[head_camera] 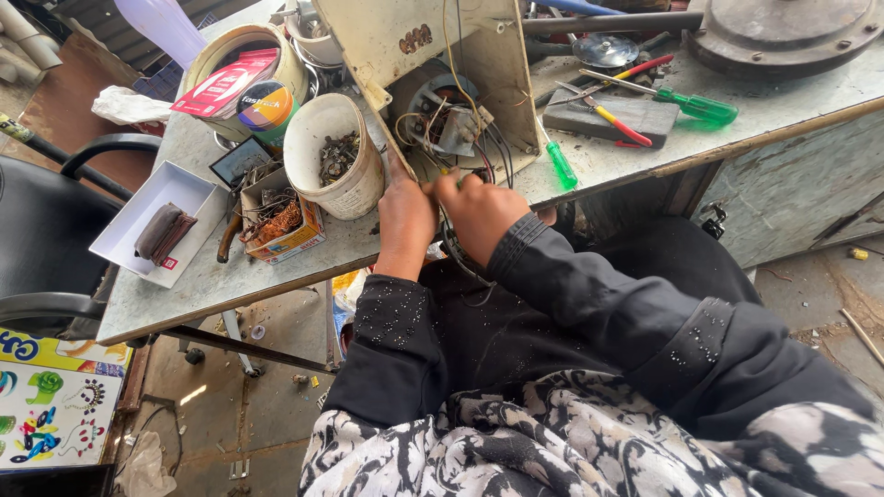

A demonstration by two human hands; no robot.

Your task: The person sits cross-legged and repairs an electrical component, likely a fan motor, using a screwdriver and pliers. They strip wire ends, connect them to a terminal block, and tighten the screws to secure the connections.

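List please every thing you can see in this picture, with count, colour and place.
open appliance housing: one, cream, wires inside, tilted at bench edge
bench: one, grey
plastic cup: one, white, holds metal scraps, left of housing
cardboard box: one, holds copper wire, left of cup
tray: one, white, far left
screwdrivers: at least two, green handles, right of housing
chair: one, black, far left
left hand: at housing's lower edge
right hand: on the wires
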